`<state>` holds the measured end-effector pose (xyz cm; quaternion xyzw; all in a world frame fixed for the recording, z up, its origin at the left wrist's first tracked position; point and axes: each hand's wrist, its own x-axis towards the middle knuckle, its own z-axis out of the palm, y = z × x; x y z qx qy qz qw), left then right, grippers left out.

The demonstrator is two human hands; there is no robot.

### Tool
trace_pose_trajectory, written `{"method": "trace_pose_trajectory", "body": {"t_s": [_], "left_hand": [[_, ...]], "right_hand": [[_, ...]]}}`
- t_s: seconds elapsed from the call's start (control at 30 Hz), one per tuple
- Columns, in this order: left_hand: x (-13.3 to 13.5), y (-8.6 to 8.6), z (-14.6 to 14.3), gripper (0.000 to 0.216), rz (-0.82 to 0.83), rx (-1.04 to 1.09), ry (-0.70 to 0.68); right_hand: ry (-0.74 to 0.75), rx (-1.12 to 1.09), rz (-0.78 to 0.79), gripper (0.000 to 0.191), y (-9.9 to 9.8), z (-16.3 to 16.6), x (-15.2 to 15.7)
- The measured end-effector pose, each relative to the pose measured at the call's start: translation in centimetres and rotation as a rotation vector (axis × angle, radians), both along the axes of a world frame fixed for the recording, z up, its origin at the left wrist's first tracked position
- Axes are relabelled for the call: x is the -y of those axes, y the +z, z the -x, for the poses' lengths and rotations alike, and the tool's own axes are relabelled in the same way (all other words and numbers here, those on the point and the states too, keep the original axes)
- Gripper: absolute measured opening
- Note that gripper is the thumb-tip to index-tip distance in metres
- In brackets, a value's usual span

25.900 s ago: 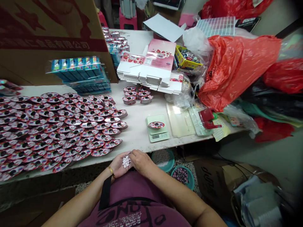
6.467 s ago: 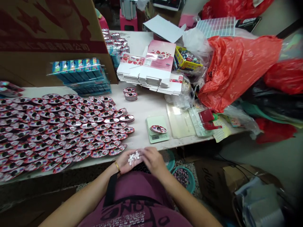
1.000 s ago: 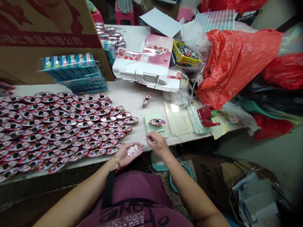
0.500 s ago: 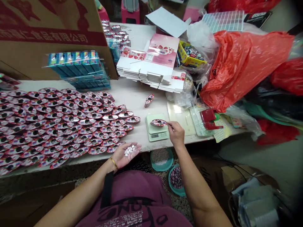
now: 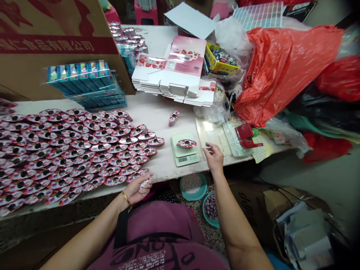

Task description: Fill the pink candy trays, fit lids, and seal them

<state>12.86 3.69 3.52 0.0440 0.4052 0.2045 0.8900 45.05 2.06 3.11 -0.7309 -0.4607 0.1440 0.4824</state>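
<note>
The oval packet [image 5: 190, 144], pointed at both ends, lies on the light green digital scale [image 5: 186, 154]; it is red at the rim, with colourful print and a dark round hole in the middle. Right of the scale, the right hand [image 5: 213, 155] has fingers loosely spread. The left hand [image 5: 139, 185], nearer, folds its fingers around white tablets [image 5: 144, 183].

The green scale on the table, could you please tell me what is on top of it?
One oval pack rests on the green scale; the surface directly beneath it is covered.
</note>
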Motion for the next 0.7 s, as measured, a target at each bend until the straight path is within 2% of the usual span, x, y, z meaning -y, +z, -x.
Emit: {"method": "trace_pose_trajectory", "body": {"t_s": [0.17,0.4,0.53,0.6,0.7], "left_hand": [[-0.2,0.4,0.6,0.012,-0.025,0.015,0.007],[-0.5,0.9,1.5,0.016,-0.047,-0.007,0.041],[-0.8,0.9,1.4,0.013,-0.008,0.028,0.055],[-1.1,1.0,1.1,0.011,-0.035,0.020,0.052],[-1.8,1.1,0.1,0.019,-0.115,-0.011,0.027]], "right_hand": [[0.250,0.265,0.070,0.049,0.4,1.3,-2.9],[0.359,0.509,0.121,0.052,0.8,2.4,-4.1],[0.501,0.593,0.183,0.050,0.4,2.8,-5.7],[0.534,0.531,0.194,0.046,0.3,2.9,-6.6],[0.395,0.162,0.159,0.045,0.3,4.3,-6.9]]}}
